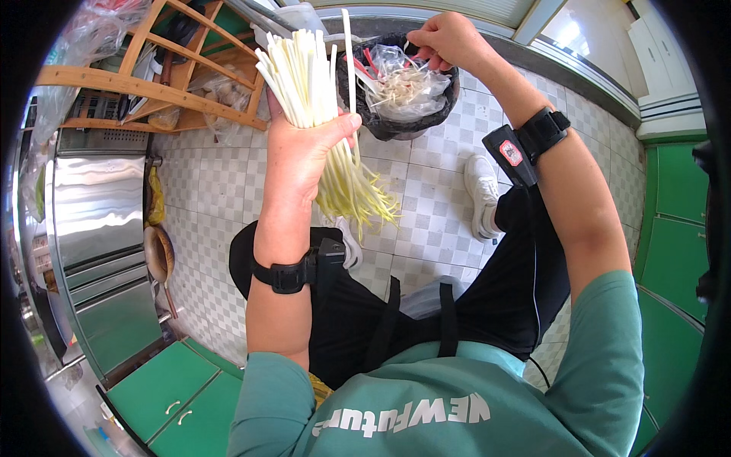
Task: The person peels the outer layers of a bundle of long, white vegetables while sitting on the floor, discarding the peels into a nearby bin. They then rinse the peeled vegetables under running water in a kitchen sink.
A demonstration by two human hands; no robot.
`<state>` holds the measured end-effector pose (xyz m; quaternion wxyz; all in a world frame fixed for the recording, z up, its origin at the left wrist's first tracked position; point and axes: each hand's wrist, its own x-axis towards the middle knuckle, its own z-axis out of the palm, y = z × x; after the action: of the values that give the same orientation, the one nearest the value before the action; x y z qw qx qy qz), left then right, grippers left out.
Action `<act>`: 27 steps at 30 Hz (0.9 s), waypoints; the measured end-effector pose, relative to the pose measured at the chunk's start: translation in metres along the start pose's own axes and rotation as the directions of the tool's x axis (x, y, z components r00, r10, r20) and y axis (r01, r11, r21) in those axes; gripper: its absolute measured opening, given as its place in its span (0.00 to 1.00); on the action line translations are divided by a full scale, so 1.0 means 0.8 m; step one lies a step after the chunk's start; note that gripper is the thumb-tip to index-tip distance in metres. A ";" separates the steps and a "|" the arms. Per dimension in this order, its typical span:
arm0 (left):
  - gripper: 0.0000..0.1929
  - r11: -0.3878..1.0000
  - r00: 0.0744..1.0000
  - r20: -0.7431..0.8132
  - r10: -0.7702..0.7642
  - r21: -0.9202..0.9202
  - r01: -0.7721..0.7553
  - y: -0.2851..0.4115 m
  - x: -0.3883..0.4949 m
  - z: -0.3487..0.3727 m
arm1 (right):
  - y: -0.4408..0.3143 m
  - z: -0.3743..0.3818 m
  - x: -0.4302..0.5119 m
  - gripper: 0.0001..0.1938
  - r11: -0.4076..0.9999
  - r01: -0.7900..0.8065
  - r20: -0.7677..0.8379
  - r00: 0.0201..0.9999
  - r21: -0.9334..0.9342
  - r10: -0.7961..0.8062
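My left hand [305,145] grips a thick bunch of yellow garlic chives [308,80]. Their white stalk ends point away from me, and the thin yellow leaf tips hang below my palm. One stalk [348,63] stands apart from the bunch, held near my thumb. Over the far right rim of a bin [394,128] lined with a black bag, my right hand [451,40] pinches a small pale scrap [406,45] between thumb and finger. Pale trimmings [405,85] lie inside the bin on clear plastic film, beside red and white strips.
A wooden rack [171,94] holding bagged items stands at the left. Beyond it are a stainless steel cabinet [108,200] and a pan [159,254] near the floor. Green cupboards [677,251] line the right side. My shoe [482,188] rests on the tiled floor [428,228].
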<state>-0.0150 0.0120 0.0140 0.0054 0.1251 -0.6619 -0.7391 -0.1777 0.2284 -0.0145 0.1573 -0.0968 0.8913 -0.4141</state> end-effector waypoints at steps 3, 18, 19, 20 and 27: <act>0.37 1.000 1.000 -0.007 0.002 -0.018 -0.002 0.002 -0.001 -0.002 | -0.017 0.011 -0.017 0.18 0.924 0.053 0.041 0.996 0.378 -0.074; 0.14 0.994 0.983 0.165 -0.080 0.093 0.066 -0.001 -0.016 0.011 | -0.011 -0.030 0.017 0.11 0.380 0.172 -0.014 0.923 0.909 -0.385; 0.15 0.991 0.985 0.148 -0.092 0.109 0.076 0.000 -0.016 0.010 | -0.005 -0.041 0.019 0.09 0.229 0.091 -0.007 0.940 0.969 -0.341; 0.15 0.990 0.985 0.147 -0.095 0.118 0.078 0.001 -0.015 0.009 | -0.006 -0.041 0.020 0.10 0.336 0.142 -0.016 0.937 0.931 -0.349; 0.33 0.997 0.989 0.141 -0.042 0.077 0.031 -0.001 -0.004 0.010 | -0.043 0.024 -0.073 0.17 0.733 0.036 0.384 0.834 0.679 -0.397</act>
<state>-0.0131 0.0205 0.0147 -0.0600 0.0842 -0.6853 -0.7209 -0.1151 0.2104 0.0117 0.3568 -0.2484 0.6007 -0.6709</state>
